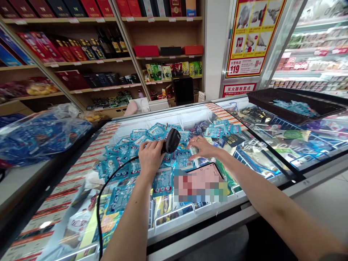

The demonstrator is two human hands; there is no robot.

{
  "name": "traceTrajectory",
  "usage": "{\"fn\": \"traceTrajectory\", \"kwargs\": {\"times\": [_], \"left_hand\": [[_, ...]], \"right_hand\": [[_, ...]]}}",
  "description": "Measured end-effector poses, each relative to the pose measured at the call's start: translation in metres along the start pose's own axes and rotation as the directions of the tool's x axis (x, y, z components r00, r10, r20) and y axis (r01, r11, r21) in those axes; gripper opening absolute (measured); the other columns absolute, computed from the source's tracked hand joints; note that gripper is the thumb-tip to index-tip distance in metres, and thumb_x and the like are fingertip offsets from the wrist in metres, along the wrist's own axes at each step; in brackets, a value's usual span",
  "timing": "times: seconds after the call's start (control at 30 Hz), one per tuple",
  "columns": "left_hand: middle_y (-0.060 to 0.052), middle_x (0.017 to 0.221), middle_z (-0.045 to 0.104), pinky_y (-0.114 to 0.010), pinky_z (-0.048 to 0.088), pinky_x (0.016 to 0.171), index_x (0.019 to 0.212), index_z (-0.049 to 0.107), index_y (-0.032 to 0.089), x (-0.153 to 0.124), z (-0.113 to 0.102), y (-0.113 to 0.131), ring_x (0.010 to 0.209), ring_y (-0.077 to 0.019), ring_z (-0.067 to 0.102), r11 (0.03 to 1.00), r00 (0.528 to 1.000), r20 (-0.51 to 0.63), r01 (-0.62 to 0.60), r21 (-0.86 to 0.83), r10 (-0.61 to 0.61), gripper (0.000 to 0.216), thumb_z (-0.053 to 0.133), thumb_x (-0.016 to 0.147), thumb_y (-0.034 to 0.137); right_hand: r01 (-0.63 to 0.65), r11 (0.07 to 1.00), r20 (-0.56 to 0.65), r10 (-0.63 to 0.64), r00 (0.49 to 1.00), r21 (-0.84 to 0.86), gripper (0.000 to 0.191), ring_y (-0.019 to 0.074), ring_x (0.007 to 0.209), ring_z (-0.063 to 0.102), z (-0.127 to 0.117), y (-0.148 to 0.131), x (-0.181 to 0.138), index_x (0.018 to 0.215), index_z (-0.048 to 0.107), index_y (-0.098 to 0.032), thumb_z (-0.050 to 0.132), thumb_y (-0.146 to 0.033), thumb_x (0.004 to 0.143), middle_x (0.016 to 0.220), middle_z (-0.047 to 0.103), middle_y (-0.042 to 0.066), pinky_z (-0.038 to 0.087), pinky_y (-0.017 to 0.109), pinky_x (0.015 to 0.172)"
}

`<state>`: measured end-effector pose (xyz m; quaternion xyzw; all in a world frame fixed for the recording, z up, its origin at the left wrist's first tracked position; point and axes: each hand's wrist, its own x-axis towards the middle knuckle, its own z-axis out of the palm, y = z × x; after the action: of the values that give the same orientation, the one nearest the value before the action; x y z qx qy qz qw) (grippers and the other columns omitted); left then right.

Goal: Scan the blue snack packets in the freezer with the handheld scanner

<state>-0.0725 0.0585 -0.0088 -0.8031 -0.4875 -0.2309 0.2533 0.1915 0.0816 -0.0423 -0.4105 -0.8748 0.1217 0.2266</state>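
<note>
My left hand (150,156) is closed round the handle of a black corded barcode scanner (172,140), whose head points down at a spread of light-blue snack packets (127,152) on the glass lid of a chest freezer (190,214). The scanner's black cable (101,203) curls down toward me. My right hand (202,146) lies with fingers stretched over one blue packet (184,159) just right of the scanner. A phone (202,183) with a blurred screen rests on the lid just in front of my hands.
A black basket (293,105) with more blue packets sits on the freezer lid at the right. A clear bag (40,132) of blue packets lies at the left. Wooden shelves (108,59) of boxes and bottles stand behind, and a refrigerated display (315,54) is at far right.
</note>
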Motion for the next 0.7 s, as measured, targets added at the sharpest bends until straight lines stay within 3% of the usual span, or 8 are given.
{"fn": "traceTrajectory", "kwargs": {"times": [0.17, 0.27, 0.37, 0.5, 0.6, 0.7], "left_hand": [[-0.009, 0.093, 0.065, -0.043, 0.034, 0.092, 0.113, 0.056, 0.022, -0.001, 0.001, -0.001, 0.092, -0.0269, 0.058, 1.000, 1.000, -0.004, -0.006, 0.008, 0.006, 0.033, 0.053, 0.081, 0.028], [-0.009, 0.093, 0.065, -0.042, 0.034, 0.091, 0.112, 0.056, 0.022, -0.001, 0.002, -0.002, 0.092, -0.0270, 0.058, 1.000, 1.000, -0.006, -0.016, 0.000, 0.016, 0.033, 0.054, 0.079, 0.027], [-0.009, 0.094, 0.065, -0.042, 0.035, 0.089, 0.112, 0.056, 0.021, 0.000, 0.003, -0.003, 0.092, -0.0272, 0.058, 1.000, 1.000, 0.007, -0.026, -0.013, 0.026, 0.034, 0.055, 0.078, 0.025], [-0.010, 0.097, 0.065, -0.039, 0.038, 0.082, 0.112, 0.056, 0.021, 0.001, 0.003, -0.001, 0.095, -0.0276, 0.058, 0.996, 0.995, 0.065, -0.069, -0.051, 0.072, 0.034, 0.055, 0.079, 0.026], [-0.010, 0.099, 0.064, -0.038, 0.039, 0.080, 0.114, 0.055, 0.022, 0.002, 0.004, 0.002, 0.096, -0.0270, 0.058, 0.986, 0.984, 0.111, -0.127, -0.107, 0.138, 0.035, 0.054, 0.080, 0.028], [-0.010, 0.099, 0.064, -0.037, 0.040, 0.080, 0.115, 0.055, 0.022, 0.002, 0.006, 0.006, 0.097, -0.0264, 0.058, 0.974, 0.971, 0.144, -0.167, -0.150, 0.189, 0.036, 0.054, 0.080, 0.031]], "right_hand": [[-0.128, 0.960, -0.070, 0.150, 0.986, 0.251, 0.043, 0.0208, 0.095, 0.054, -0.005, 0.011, 0.000, 0.093, 0.063, -0.022, 0.069, -0.056, 0.067, 0.099, 0.062, 0.005, 0.042, 0.036, 0.083], [-0.175, 0.859, -0.125, 0.264, 0.956, 0.481, 0.035, 0.0167, 0.074, 0.059, -0.008, 0.017, 0.000, 0.081, 0.062, -0.020, 0.068, -0.052, 0.068, 0.080, 0.064, 0.001, 0.046, 0.030, 0.068], [-0.202, 0.723, -0.181, 0.414, 0.892, 0.661, 0.031, 0.0158, 0.061, 0.059, -0.008, 0.023, 0.002, 0.072, 0.057, -0.022, 0.068, -0.050, 0.067, 0.064, 0.063, -0.001, 0.046, 0.030, 0.058], [-0.092, 0.559, -0.279, 0.540, 0.794, 0.824, 0.032, 0.0179, 0.059, 0.063, -0.006, 0.033, 0.003, 0.075, 0.053, -0.023, 0.070, -0.049, 0.065, 0.060, 0.061, -0.002, 0.052, 0.034, 0.057], [-0.009, 0.512, -0.338, 0.578, 0.743, 0.859, 0.036, 0.0194, 0.063, 0.066, -0.005, 0.041, 0.003, 0.080, 0.051, -0.024, 0.072, -0.047, 0.062, 0.062, 0.060, -0.004, 0.056, 0.038, 0.065], [0.019, 0.492, -0.351, 0.594, 0.724, 0.871, 0.040, 0.0203, 0.067, 0.067, -0.004, 0.047, 0.001, 0.089, 0.051, -0.025, 0.073, -0.045, 0.062, 0.066, 0.059, -0.005, 0.057, 0.041, 0.071]]}}
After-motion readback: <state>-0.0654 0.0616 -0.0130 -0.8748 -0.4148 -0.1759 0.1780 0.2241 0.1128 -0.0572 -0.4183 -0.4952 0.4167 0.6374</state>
